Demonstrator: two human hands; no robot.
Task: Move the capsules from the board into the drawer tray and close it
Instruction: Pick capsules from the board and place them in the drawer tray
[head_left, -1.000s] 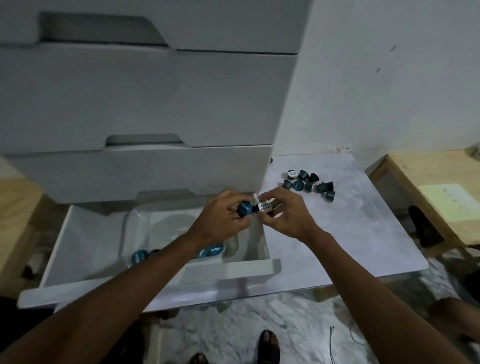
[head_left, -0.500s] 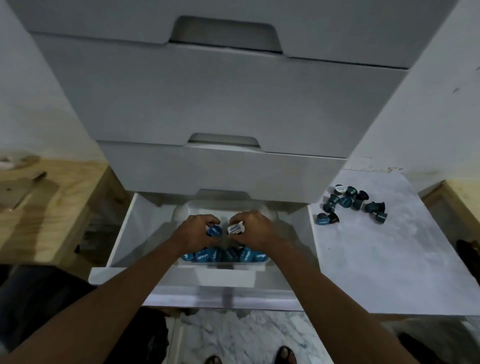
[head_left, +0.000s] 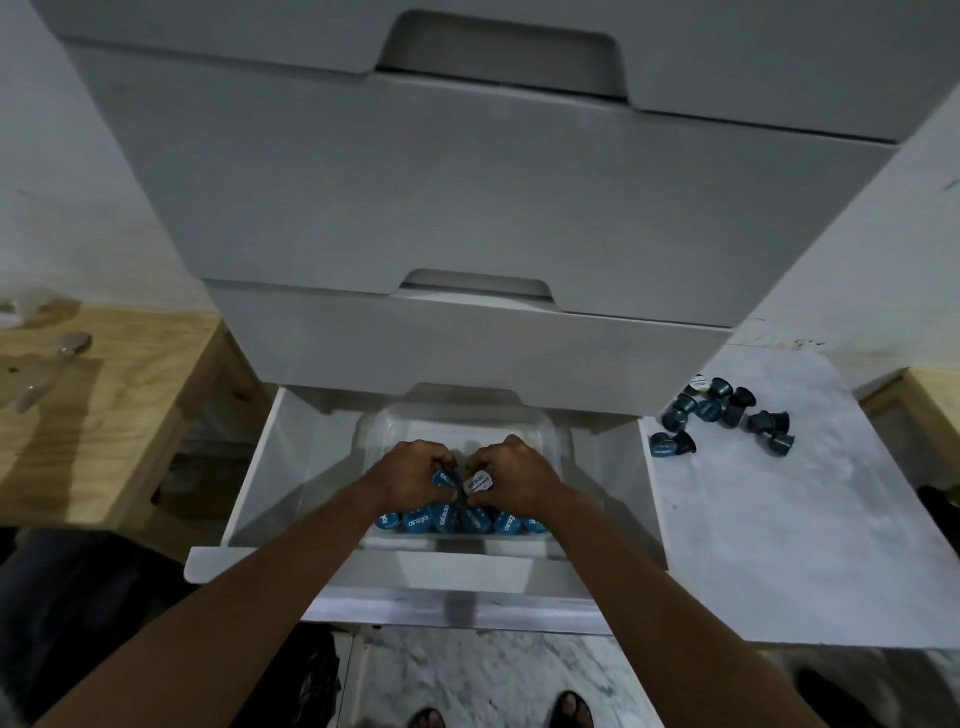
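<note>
The bottom drawer (head_left: 260, 483) of a white cabinet stands pulled out, with a clear plastic tray (head_left: 550, 441) inside it. A row of several blue capsules (head_left: 457, 519) lies along the tray's near side. My left hand (head_left: 410, 475) holds a blue capsule (head_left: 445, 479) just above that row. My right hand (head_left: 519, 478) holds a white-lidded capsule (head_left: 478, 482) beside it, the two hands almost touching. Several dark teal capsules (head_left: 722, 415) lie in a loose pile on the white board (head_left: 779, 519) to the right of the drawer.
Two shut drawers (head_left: 467, 208) overhang the open one. A wooden bench (head_left: 93, 415) stands left, with a spoon-like object (head_left: 72, 343) on it. Another wooden surface (head_left: 935, 395) is at the far right. My sandalled feet (head_left: 498, 714) stand on marble floor below.
Both hands carried their capsules from beside the board leftward and down into the drawer tray. The view has swung left and now centres on the drawer.
</note>
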